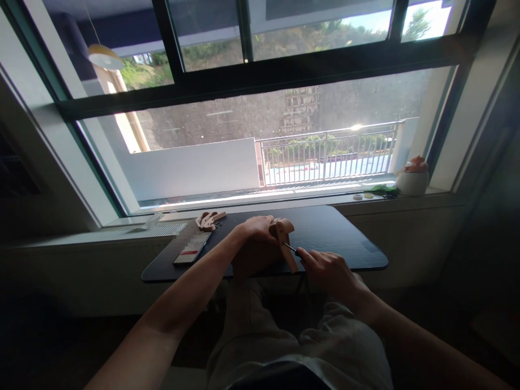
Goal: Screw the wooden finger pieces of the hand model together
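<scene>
My left hand (255,227) is closed over a light wooden assembly (284,238) that stands on the dark table (345,238), near its front edge. My right hand (327,268) grips a small screwdriver (293,249) by its dark handle. The metal tip points left and touches the side of the wooden piece. Further loose wooden parts (209,220) lie at the back left of the table. Small screws may lie beside them, too small to be sure.
A phone (192,250) with a lit screen lies at the table's left front. A white booklet or pad (156,230) rests on the sill at left. A white pot (412,177) and small items (374,192) stand on the sill at right. My knees are under the table.
</scene>
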`<action>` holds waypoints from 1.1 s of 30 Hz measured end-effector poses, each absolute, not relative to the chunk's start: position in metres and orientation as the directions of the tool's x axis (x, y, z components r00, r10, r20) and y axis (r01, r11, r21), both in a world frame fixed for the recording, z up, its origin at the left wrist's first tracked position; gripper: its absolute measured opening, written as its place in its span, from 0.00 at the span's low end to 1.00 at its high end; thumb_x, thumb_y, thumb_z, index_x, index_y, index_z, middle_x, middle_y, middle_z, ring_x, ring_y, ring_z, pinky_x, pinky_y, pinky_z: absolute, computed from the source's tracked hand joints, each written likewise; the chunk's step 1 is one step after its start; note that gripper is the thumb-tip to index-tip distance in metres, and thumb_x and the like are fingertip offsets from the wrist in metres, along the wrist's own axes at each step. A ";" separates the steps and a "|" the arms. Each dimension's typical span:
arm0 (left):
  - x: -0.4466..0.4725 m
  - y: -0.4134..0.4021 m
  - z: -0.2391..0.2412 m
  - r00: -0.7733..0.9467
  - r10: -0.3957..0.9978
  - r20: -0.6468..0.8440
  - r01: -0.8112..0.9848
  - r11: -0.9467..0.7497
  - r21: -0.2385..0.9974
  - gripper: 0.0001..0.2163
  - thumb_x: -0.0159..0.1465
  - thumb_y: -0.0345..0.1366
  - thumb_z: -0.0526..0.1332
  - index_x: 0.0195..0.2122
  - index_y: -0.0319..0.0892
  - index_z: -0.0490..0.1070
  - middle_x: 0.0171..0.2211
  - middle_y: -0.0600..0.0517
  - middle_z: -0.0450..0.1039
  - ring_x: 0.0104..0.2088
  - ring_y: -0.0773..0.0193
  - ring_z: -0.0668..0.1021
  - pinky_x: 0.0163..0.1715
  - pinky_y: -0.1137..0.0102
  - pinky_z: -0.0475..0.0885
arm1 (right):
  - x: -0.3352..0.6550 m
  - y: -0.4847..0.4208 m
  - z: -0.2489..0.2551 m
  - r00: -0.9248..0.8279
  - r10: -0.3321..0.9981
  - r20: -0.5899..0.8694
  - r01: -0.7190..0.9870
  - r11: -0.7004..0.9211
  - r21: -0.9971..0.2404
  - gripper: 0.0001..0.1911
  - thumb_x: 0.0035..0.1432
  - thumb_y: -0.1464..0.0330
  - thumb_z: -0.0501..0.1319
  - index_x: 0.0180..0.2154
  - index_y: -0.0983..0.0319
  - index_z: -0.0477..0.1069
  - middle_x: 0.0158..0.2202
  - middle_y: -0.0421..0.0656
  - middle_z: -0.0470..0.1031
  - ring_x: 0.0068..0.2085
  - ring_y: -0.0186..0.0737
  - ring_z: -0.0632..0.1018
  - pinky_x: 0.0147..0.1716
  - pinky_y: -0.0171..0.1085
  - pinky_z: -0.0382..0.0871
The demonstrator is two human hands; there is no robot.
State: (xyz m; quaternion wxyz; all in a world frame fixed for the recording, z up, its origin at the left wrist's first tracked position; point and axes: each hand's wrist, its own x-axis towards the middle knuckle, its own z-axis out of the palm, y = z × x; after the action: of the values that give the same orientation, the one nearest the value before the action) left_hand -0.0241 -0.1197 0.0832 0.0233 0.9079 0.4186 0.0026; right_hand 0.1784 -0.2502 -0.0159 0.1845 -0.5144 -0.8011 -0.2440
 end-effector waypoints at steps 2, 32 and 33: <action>-0.024 -0.121 0.084 0.648 0.762 -0.019 0.762 -0.647 0.033 0.28 0.46 0.55 0.64 0.43 0.44 0.65 0.43 0.48 0.74 0.42 0.53 0.76 0.37 0.68 0.68 | 0.180 -0.250 -0.008 -0.358 0.773 0.524 0.928 0.354 0.112 0.17 0.65 0.67 0.49 0.52 0.61 0.68 0.33 0.43 0.77 0.31 0.37 0.76 0.27 0.35 0.57; -0.024 -0.124 0.085 0.653 0.757 -0.025 0.757 -0.651 0.053 0.28 0.46 0.58 0.63 0.42 0.44 0.66 0.41 0.49 0.75 0.39 0.54 0.77 0.34 0.69 0.68 | 0.166 -0.250 0.011 -0.347 0.817 0.461 0.928 0.370 0.045 0.14 0.60 0.73 0.52 0.44 0.58 0.71 0.31 0.45 0.75 0.32 0.40 0.75 0.26 0.35 0.54; -0.024 -0.124 0.085 0.654 0.756 -0.024 0.756 -0.652 0.050 0.28 0.46 0.57 0.63 0.42 0.44 0.65 0.41 0.49 0.75 0.40 0.54 0.77 0.34 0.69 0.68 | 0.166 -0.249 0.010 -0.345 0.820 0.456 0.928 0.372 0.032 0.13 0.59 0.74 0.52 0.42 0.59 0.72 0.31 0.45 0.75 0.32 0.39 0.75 0.26 0.34 0.53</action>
State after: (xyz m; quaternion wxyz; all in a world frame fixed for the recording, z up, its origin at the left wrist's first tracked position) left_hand -0.0243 -0.1236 0.0847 0.0279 0.9089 0.4160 -0.0007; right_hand 0.1657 -0.2492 0.0100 0.1858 -0.5413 -0.8073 -0.1441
